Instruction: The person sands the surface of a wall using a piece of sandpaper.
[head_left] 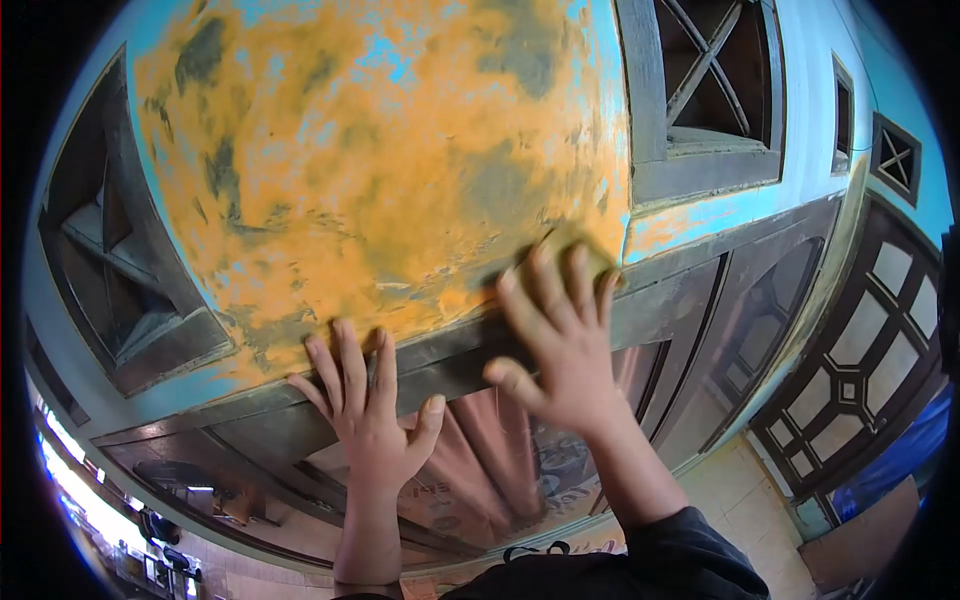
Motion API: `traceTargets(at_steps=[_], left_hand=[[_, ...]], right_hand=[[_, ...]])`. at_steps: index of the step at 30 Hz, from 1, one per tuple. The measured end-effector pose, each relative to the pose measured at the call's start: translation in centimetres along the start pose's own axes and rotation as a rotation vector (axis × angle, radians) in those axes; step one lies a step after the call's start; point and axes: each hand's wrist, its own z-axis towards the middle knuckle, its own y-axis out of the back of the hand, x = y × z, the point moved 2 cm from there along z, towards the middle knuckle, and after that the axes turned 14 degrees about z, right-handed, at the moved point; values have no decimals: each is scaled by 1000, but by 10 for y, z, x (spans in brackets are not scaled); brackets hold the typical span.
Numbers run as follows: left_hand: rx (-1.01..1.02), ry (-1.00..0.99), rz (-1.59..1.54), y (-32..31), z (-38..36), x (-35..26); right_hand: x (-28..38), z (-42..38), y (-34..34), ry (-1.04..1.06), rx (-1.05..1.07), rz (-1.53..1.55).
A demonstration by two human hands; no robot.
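Note:
My right hand [565, 345] presses a flat yellowish-brown piece of sandpaper [600, 262] against the lower right of the patchy orange wall panel [400, 150]. Its fingers lie over the sheet, slightly blurred, with the thumb held out to the side. To the left, my left hand [370, 410] is open and holds nothing. Those fingertips rest at the bottom edge of the panel, over the dark wooden beam [450, 352]. Orange, grey-brown and light blue patches cover the panel's surface. The underside of the sandpaper is hidden.
Dark wooden vent frames flank the panel, one left [130, 250] and one right [705, 90] with crossed slats. Glossy glazed panes [490, 460] below the beam reflect the room. A dark wooden door [850, 370] with pale panels stands far right, above a tiled floor [750, 510].

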Motion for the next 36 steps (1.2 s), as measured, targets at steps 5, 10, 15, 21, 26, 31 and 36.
traceTargets(at_steps=[5,10,15,21,26,31,36], left_hand=[[9,2,71,1,-8,4],[-72,103,30,-13,-4,-11],[-107,138,59,-22,-6,-19],[-184,200,114,-34,1,-38],[-237,205,169,-42,1,-38],[-259,237,183,-45,4,-43],[-257,262,178,-50,0,-39]], right_hand=[[-49,-23,26,-142,-106,-108],[-29,12,37,-35,-78,-37],[-65,-19,33,-42,-109,-92],[-72,30,65,-42,-244,-61],[-108,-35,45,-66,-126,-137],[-125,-7,73,-100,-303,-45],[-129,-45,55,-45,-105,-160]])
